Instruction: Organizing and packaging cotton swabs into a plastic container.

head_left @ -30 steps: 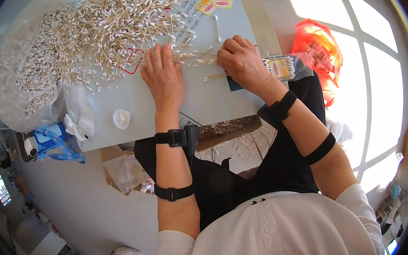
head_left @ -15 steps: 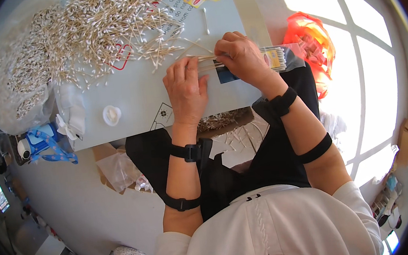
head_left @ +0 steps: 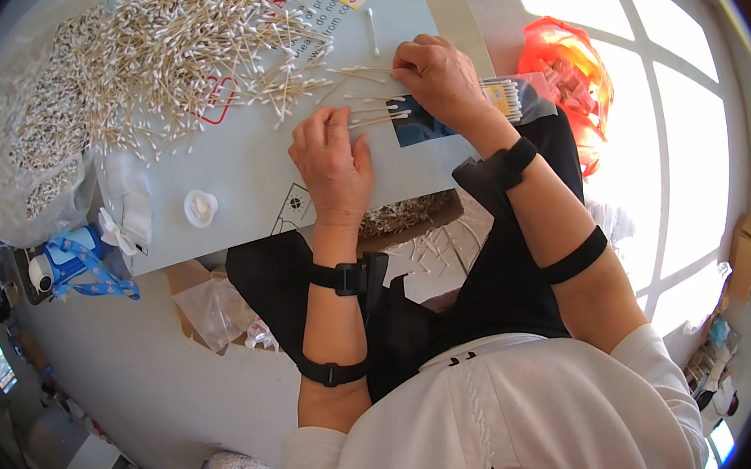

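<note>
My left hand (head_left: 331, 162) flat, fingers spread on the board (head_left: 243, 170); my right hand (head_left: 435, 79) pinching cotton swabs (head_left: 378, 117) near its right edge.

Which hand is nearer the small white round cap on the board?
Left. The left hand lies just right of the white cap; the right hand is farther right, beyond it.

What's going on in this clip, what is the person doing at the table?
A seated person is sorting cotton swabs on a pale board across their lap. A big loose heap of swabs covers the far side. The left hand lies flat beside a few swabs lined up in a row, while the right hand gathers them over a dark card. A clear packet of swabs lies past the right wrist.
</note>
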`<state>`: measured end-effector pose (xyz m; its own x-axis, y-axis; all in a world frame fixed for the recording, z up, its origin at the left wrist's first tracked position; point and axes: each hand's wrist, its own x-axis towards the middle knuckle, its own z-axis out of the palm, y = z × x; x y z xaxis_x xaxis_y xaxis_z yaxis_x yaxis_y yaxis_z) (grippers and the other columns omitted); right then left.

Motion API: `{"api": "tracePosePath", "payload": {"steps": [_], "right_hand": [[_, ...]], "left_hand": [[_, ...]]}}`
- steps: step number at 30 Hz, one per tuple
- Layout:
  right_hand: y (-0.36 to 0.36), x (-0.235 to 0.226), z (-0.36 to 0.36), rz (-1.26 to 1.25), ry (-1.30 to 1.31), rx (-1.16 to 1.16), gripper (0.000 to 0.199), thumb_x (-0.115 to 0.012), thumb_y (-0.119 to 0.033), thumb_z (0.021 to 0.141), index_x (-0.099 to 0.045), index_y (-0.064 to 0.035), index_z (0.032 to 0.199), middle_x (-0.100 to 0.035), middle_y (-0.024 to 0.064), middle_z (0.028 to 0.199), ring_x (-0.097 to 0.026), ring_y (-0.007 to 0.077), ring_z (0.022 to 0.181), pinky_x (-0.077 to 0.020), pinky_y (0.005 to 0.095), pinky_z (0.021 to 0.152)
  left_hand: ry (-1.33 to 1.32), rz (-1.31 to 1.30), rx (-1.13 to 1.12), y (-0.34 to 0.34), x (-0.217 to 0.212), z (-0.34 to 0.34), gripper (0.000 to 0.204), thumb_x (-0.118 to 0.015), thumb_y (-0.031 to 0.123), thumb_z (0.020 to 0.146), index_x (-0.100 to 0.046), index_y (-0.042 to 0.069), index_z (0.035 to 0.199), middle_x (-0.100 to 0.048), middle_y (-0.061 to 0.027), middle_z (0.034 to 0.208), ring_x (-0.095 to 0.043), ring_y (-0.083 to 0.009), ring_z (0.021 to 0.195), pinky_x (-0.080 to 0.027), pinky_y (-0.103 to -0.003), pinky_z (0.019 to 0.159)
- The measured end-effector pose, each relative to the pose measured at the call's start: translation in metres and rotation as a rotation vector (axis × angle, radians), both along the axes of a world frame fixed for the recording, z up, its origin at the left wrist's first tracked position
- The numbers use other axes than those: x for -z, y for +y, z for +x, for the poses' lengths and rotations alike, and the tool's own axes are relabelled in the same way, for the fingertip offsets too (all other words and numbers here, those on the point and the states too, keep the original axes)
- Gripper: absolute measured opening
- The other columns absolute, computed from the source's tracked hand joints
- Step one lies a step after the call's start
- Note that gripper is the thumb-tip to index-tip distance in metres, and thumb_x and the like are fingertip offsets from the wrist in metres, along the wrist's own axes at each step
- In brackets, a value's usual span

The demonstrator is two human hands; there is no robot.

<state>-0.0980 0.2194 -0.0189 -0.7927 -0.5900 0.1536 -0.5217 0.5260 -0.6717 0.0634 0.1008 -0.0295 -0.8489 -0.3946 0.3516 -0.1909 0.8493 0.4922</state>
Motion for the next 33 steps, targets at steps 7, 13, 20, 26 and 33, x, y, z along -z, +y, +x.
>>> {"api": "tracePosePath", "payload": {"steps": [7, 13, 20, 26, 33], "right_hand": [[-0.001, 0.0, 0.005, 0.01, 0.081, -0.239, 0.009, -0.068, -0.013, 0.081, -0.067, -0.0073, 0.089, -0.062, 0.007, 0.09, -0.06, 0.0293, 0.094, -0.0496, 0.0395, 0.079], [0.014, 0.0, 0.028, -0.296, -0.005, 0.01, 0.02, -0.07, -0.005, 0.075, -0.07, -0.0067, 0.095, -0.063, 0.0096, 0.103, -0.058, 0.0319, 0.102, -0.0494, 0.0404, 0.088], [0.018, 0.006, 0.028, -0.189, 0.105, -0.004, 0.016, -0.068, -0.002, 0.075, -0.069, -0.0068, 0.091, -0.062, 0.0076, 0.096, -0.058, 0.0311, 0.097, -0.0497, 0.041, 0.084], [0.018, 0.01, 0.009, -0.068, 0.151, -0.162, 0.004, -0.065, -0.007, 0.08, -0.064, -0.0072, 0.084, -0.06, 0.0077, 0.091, -0.058, 0.031, 0.096, -0.0496, 0.0414, 0.079], [0.014, 0.002, 0.014, -0.111, 0.204, -0.097, 0.006, -0.066, -0.009, 0.081, -0.062, -0.0085, 0.085, -0.059, 0.0064, 0.091, -0.058, 0.0303, 0.095, -0.0493, 0.0413, 0.079]], "left_hand": [[0.102, 0.157, -0.026, 0.004, -0.001, 0.001, 0.056, -0.067, -0.003, 0.072, -0.056, 0.005, 0.126, -0.057, -0.0124, 0.119, -0.052, -0.0337, 0.113, -0.041, -0.044, 0.1], [0.149, 0.172, -0.011, -0.015, 0.002, -0.011, 0.053, -0.058, -0.01, 0.074, -0.056, 0.003, 0.125, -0.057, -0.0141, 0.12, -0.052, -0.0348, 0.114, -0.043, -0.043, 0.101], [-0.007, 0.126, -0.079, -0.026, -0.004, -0.033, 0.029, -0.066, -0.007, 0.076, -0.067, 0.006, 0.103, -0.059, -0.0088, 0.109, -0.055, -0.0288, 0.105, -0.051, -0.039, 0.089], [-0.019, 0.029, -0.053, -0.03, -0.006, -0.032, 0.018, -0.071, -0.002, 0.074, -0.064, 0.007, 0.086, -0.057, -0.0066, 0.091, -0.055, -0.0298, 0.093, -0.05, -0.041, 0.076], [-0.011, -0.046, -0.033, -0.026, -0.009, -0.027, 0.016, -0.071, -0.001, 0.074, -0.063, 0.008, 0.084, -0.057, -0.0065, 0.085, -0.055, -0.0298, 0.086, -0.049, -0.041, 0.074]]}}
